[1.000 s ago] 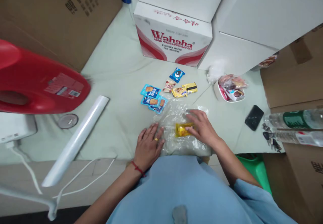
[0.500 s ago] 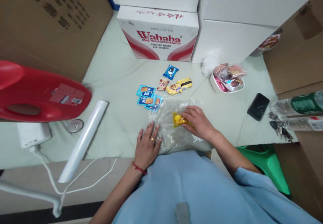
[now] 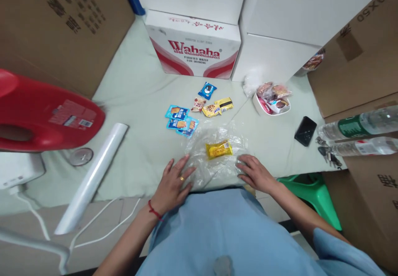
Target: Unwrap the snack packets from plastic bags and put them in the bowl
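A clear plastic bag (image 3: 217, 160) lies flat on the pale green tabletop (image 3: 139, 102) near its front edge. A yellow snack packet (image 3: 219, 149) sits in or on the bag's middle; which, I cannot tell. My left hand (image 3: 173, 180), with a ring and a red wrist string, rests flat on the bag's left edge, fingers spread. At the bag's right front corner my right hand (image 3: 253, 172) lies palm down, fingers stretched out. Neither hand holds the packet.
Blue cracker packets (image 3: 180, 120), an Oreo packet (image 3: 207, 90) and yellow snack packets (image 3: 217, 107) lie behind the bag. A white bowl of snacks (image 3: 273, 100), a phone (image 3: 306, 130), keys (image 3: 328, 153), two bottles (image 3: 360, 135), a plastic film roll (image 3: 93, 176), a red jug (image 3: 43, 114) and boxes surround them.
My right hand has let go of the yellow packet and drawn back to the bag's right front corner. The packet now lies free. My left hand stays at the bag's left edge.
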A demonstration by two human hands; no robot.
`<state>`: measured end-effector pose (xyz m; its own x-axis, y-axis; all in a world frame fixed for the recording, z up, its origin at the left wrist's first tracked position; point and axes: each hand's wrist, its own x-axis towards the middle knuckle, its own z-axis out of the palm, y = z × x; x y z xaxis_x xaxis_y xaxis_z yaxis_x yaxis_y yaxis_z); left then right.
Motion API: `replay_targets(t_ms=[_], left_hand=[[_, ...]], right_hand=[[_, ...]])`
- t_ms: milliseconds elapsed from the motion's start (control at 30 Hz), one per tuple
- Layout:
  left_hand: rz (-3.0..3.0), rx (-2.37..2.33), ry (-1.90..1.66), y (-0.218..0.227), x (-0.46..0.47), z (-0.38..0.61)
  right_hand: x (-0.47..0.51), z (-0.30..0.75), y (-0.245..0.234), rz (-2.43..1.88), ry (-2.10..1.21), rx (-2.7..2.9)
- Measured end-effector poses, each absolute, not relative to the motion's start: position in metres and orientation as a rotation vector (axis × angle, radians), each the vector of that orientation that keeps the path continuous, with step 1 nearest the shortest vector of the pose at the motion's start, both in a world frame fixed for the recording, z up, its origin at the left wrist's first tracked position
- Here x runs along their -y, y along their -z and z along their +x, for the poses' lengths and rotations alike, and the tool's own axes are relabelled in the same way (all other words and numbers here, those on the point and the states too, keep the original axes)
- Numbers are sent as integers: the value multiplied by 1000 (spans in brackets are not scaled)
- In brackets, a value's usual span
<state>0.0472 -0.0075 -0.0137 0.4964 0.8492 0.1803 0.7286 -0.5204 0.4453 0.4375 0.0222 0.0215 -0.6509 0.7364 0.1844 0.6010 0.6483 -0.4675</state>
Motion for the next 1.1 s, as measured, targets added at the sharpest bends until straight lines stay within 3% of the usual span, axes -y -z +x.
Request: replay_targets(t_ms=[133,300,467,600,767,867,1000,1100], left_hand=[[2385,-1419,-620,16,0,48],[2146,-1492,-770,3,-28,54],[1842,-1610,-733,-1,-75,71],[1704,-1855,-775,1,-92,75],[1799,-2244,-1314,-27,-61,69],[2275,-2051,-1585,-54,-35,82],[2693,-1394,-1164,-67,-30,126],[2793,-1252,-899,-53,-44,154]], right_hand=[[-22,439,-12,-1111,-510,2370],[-60,434,-40,-1066,-809,2241],[-113,425,-47,-1409,-1151,2015],[-140,411,-32,-1644,-1240,1962],[-143,404,-20,-1739,-1318,1924],[-140,406,-17,-1710,-1374,1879],[-138,409,-20,-1688,-1358,1899],[-136,413,-25,-1711,-1311,1901]])
